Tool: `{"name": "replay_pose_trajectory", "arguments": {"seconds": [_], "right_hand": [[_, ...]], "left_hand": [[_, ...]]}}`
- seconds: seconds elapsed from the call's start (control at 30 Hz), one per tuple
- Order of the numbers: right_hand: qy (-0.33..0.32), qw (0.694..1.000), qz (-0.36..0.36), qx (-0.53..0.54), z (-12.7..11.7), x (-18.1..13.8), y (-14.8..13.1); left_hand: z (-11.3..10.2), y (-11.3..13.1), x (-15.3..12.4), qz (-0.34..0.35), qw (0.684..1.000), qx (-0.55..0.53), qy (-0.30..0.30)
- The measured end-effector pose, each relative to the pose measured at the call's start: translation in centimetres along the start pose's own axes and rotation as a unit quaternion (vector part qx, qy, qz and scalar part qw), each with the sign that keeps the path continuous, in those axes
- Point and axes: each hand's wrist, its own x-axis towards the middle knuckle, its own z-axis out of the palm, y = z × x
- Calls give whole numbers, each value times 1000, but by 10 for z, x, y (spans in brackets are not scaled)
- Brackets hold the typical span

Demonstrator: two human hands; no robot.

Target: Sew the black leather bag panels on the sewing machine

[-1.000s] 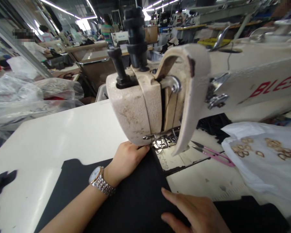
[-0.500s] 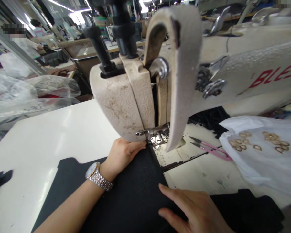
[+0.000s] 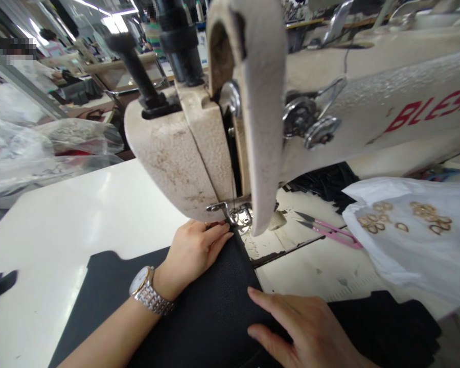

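A large black leather-like piece (image 3: 218, 301) lies under the sewing machine (image 3: 176, 158), its far corner at the presser foot (image 3: 242, 217). Close beside the needle, my left hand (image 3: 195, 250) has its bent fingers drawn together on the edge of the piece; the fingertips are partly hidden by the machine head. A metal-band watch (image 3: 151, 291) circles the left wrist. My right hand (image 3: 302, 327) rests at the piece's right edge, thumb and forefinger spread apart and touching it, the other fingers out of sight.
Pink-handled thread snips (image 3: 331, 231) lie right of the needle plate. Beyond them a white plastic bag (image 3: 410, 250) carries several gold-coloured rings (image 3: 402, 227). Black pieces (image 3: 383, 327) lie at right. Clear plastic bags (image 3: 53, 148) are at left, and people work in the background.
The machine head appears shifted slightly left as the view moves. A ribbed round part by the presser foot now shows. Both hands keep nearly the same places on the black piece.
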Motion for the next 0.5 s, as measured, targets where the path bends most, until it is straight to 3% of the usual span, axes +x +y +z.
{"name": "replay_pose_trajectory", "arguments": {"seconds": [0.13, 0.3, 0.5], "right_hand": [[-10, 1000, -2, 6, -2, 1, -1], [-4, 1000, 7, -2, -3, -1, -2], [14, 1000, 11, -21, -3, -3, -2]], "left_hand": [[1, 7, 2, -86, 993, -83, 20], [1, 11, 11, -226, 959, -169, 9], [-2, 14, 16, -274, 945, -175, -18]]}}
